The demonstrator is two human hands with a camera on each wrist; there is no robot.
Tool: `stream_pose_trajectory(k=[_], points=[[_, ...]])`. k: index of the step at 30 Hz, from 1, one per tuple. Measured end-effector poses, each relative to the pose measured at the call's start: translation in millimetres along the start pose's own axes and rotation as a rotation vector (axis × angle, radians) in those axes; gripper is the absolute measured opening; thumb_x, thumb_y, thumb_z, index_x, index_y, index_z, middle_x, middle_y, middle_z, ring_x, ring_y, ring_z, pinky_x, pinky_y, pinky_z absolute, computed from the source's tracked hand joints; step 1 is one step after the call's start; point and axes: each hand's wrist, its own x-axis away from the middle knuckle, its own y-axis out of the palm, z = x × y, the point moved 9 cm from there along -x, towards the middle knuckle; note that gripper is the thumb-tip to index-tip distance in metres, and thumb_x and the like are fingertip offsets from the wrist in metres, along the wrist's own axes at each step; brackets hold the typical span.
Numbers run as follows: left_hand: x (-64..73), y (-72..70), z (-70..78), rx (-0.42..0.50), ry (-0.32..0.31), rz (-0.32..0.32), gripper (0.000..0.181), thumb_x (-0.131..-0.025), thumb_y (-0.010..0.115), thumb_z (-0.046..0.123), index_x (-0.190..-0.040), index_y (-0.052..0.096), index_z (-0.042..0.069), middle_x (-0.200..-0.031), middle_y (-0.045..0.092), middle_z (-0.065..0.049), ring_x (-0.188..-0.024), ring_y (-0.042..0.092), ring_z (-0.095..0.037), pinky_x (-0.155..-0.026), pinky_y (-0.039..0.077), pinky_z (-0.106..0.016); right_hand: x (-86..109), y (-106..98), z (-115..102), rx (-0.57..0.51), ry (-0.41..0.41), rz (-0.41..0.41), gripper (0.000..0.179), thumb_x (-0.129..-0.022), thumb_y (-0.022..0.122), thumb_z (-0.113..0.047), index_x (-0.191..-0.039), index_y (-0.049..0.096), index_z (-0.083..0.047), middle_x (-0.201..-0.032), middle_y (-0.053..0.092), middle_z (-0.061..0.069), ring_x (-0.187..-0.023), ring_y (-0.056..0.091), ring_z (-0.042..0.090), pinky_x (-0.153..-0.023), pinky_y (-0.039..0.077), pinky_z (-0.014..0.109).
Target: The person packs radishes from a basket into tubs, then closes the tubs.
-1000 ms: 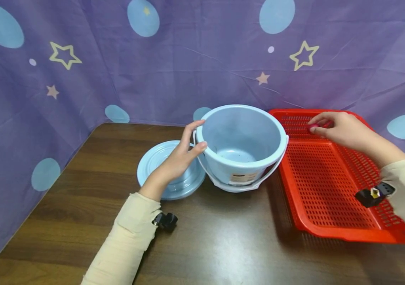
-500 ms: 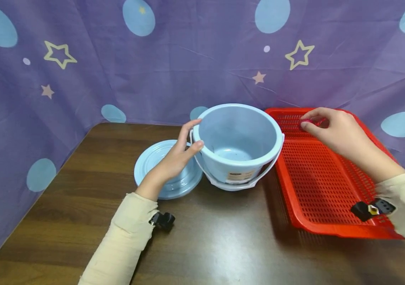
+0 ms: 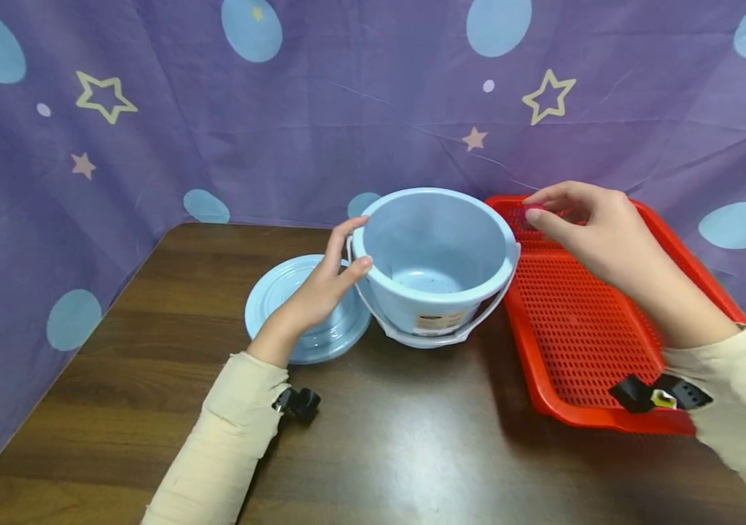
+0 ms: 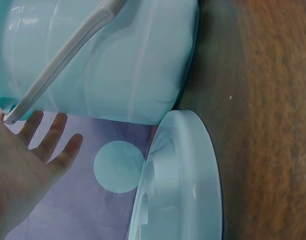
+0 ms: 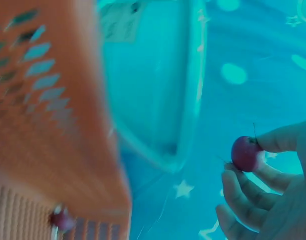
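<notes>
In the head view a light-blue bucket (image 3: 402, 310) stands mid-table, its white handle hanging down in front. My left hand (image 3: 325, 286) rests on the bucket's left rim with thumb and forefinger. The other fingers (image 4: 53, 135) stretch straight beside the bucket's outer wall in the left wrist view. My right hand (image 3: 599, 230) is over the far left part of a red slotted basket (image 3: 537, 368). Between thumb and fingertips it pinches a small round dark-red fruit (image 5: 244, 154) with a thin stem. Another dark-red fruit (image 5: 61, 220), blurred, lies in the basket.
A light-blue round lid (image 3: 274, 292) lies left of the bucket, partly behind my left hand and forearm. The basket stands close to the bucket's right side. A purple curtain (image 3: 320, 131) hangs behind the wooden table (image 3: 149, 379).
My right hand has moved left and slightly up across the basket toward the bucket, carrying the small fruit. The left hand stays at the bucket's rim. The head view has shifted slightly.
</notes>
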Motion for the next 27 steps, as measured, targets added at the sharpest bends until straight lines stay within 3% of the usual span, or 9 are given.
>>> stream_pose_trajectory(k=[4,9,14,19,27], points=[[0.4,0.6,2.4,-0.003,0.005,-0.002,0.089,-0.086,0.047,0.078,-0.154,0.018,0.029,-0.162,0.01,-0.002,-0.147,0.013,-0.023,-0.111,0.018,-0.063,5.2,4.9,-13.5,-0.053,0.008,-0.012,0.031,-0.095,0.068,-0.032,-0.118,0.07,-0.011,-0.099,0.072,0.004,-0.074,0.065,0.003,-0.062,0.048,0.019],[0.5,0.3,4.8,-0.005,0.016,0.001,0.091,-0.086,0.046,0.079,-0.155,0.018,0.027,-0.162,0.01,-0.003,-0.147,0.012,-0.023,-0.111,0.017,-0.063,12.2,14.6,-30.8,-0.037,-0.003,-0.024,0.029,-0.093,0.069,-0.033,-0.116,0.071,-0.014,-0.098,0.072,0.004,-0.077,0.063,0.014,-0.062,0.046,0.024],[1.3,-1.2,4.5,-0.014,0.004,0.002,0.09,-0.085,0.046,0.079,-0.155,0.018,0.029,-0.162,0.01,-0.001,-0.147,0.012,-0.023,-0.111,0.018,-0.063,21.4,21.7,-46.5,-0.069,-0.019,-0.025,0.029,-0.096,0.066,-0.027,-0.123,0.066,-0.016,-0.103,0.07,0.006,-0.082,0.066,0.02,-0.067,0.047,0.025],[0.2,-2.0,4.9,-0.013,0.006,0.004,0.088,-0.086,0.048,0.078,-0.154,0.019,0.03,-0.161,0.011,0.001,-0.146,0.015,-0.023,-0.11,0.023,-0.06,29.7,28.2,-59.2,-0.135,-0.037,-0.013,0.033,-0.098,0.064,-0.029,-0.128,0.063,-0.015,-0.108,0.069,0.008,-0.084,0.066,0.019,-0.072,0.044,0.026],[-0.3,1.0,4.2,-0.003,0.015,0.005,0.09,-0.087,0.048,0.077,-0.155,0.019,0.026,-0.162,0.01,-0.002,-0.145,0.017,-0.026,-0.109,0.025,-0.059,37.0,41.5,-75.9,-0.184,-0.069,0.018,0.025,-0.097,0.066,-0.021,-0.119,0.068,-0.011,-0.105,0.069,0.006,-0.087,0.065,0.019,-0.079,0.05,0.028]])
